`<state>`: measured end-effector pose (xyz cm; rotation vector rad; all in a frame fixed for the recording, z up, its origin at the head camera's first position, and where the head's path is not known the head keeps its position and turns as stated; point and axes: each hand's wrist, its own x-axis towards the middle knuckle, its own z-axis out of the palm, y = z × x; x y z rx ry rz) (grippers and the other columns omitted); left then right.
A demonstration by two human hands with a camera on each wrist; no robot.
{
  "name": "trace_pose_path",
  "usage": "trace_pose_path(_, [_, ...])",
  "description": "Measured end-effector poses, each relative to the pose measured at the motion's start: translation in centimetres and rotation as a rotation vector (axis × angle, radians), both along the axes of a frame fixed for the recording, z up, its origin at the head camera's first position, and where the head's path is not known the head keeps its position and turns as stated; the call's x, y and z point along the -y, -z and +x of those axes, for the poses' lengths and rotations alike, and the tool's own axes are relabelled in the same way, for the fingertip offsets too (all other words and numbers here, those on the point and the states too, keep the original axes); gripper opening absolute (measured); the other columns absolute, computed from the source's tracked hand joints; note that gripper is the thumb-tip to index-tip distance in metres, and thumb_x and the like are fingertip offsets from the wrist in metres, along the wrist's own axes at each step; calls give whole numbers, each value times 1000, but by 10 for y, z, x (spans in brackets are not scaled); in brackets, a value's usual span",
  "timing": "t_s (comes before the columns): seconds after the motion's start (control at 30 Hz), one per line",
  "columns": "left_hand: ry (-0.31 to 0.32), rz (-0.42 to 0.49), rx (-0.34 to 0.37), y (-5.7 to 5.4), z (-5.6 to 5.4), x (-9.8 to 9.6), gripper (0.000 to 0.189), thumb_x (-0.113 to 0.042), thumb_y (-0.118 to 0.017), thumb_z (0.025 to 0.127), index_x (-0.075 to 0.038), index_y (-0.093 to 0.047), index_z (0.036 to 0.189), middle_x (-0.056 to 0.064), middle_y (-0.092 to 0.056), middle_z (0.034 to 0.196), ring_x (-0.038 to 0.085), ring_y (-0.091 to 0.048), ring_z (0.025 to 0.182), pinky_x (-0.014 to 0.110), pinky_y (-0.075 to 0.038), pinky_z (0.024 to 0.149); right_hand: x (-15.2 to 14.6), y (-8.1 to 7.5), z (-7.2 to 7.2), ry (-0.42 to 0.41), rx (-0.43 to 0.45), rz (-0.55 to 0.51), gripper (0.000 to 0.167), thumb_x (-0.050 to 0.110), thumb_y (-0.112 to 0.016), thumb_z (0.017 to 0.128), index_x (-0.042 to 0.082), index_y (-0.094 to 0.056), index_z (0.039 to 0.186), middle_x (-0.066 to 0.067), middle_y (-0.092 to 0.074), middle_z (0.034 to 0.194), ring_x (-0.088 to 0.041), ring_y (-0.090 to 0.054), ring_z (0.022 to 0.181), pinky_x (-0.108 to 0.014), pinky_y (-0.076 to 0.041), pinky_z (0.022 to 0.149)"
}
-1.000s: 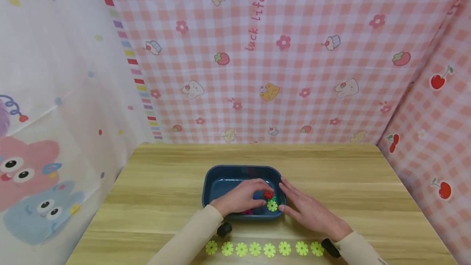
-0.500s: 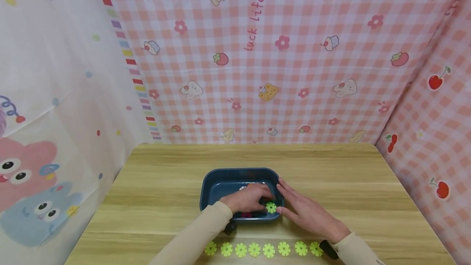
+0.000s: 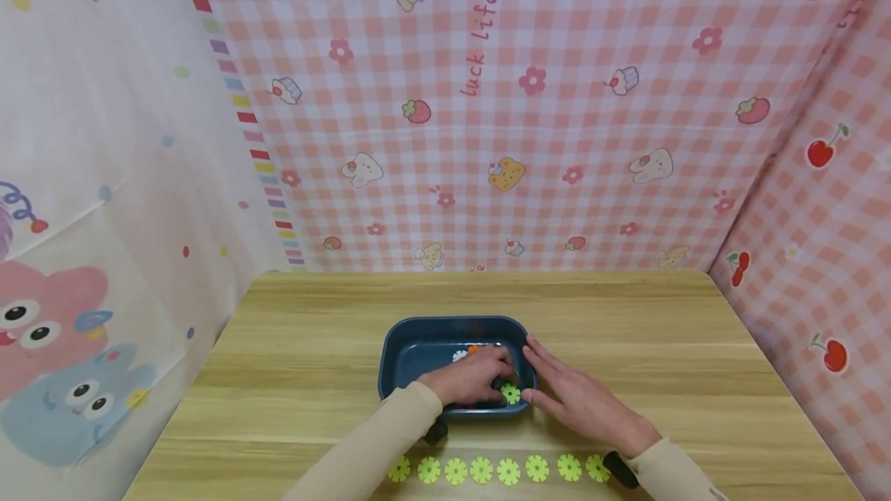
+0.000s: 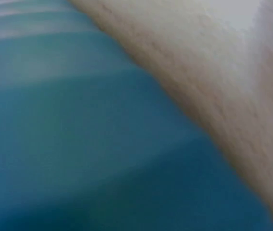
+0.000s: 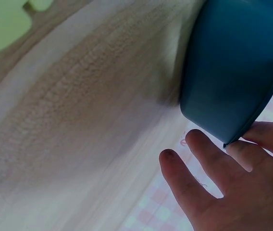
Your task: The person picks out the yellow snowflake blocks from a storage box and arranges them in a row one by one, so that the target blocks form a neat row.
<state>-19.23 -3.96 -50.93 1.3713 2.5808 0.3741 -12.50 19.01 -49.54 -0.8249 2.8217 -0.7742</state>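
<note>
A dark blue tray [image 3: 409,362] sits mid-table in the head view. My left hand [image 3: 468,377] reaches down into its right half, fingers bent; whether they pinch a piece is hidden. Near its thumb lies a yellow-green snowflake disc [image 3: 511,393]. Behind that hand show a white snowflake disc [image 3: 459,356] and part of an orange snowflake disc [image 3: 473,349]. My right hand [image 3: 585,404] rests fairly straight fingers against the tray's right end; the right wrist view shows its spread fingers [image 5: 213,159] by the rim. Mostly blurred tray wall [image 4: 79,134] and skin fill the left wrist view.
Several yellow-green snowflake discs [image 3: 482,471] lie in a row at the near side of the wooden table [image 3: 292,377]. A checked cloth [image 3: 592,253] hangs behind the table's far edge. Black wrist straps [image 3: 621,470] are on both arms.
My left hand has dipped deeper into the tray, and its fingers have bent down over the red and blue discs. White and orange discs now show behind it. My right hand keeps its place.
</note>
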Motion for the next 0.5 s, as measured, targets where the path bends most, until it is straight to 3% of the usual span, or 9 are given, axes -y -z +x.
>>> trace_pose_path(0.3, [5,14,-61,5,1,2,27,-25,-83,91,-18,-76,117,-4,-59,127,8,-54,118,21,-42,109,0,0,-1,3,6,-4,74,52,-51,107,5,-34,162,-9,-19,172,-36,-47,142,-56,-45,109])
trace_pose_path(0.5, [-3,37,-7,3,1,3,25,-22,-82,92,-17,-72,115,-5,-60,121,5,-55,110,20,-45,104,0,2,-1,3,-2,-5,72,47,-54,107,5,-34,162,-8,-20,172,-35,-47,142,-55,-45,109])
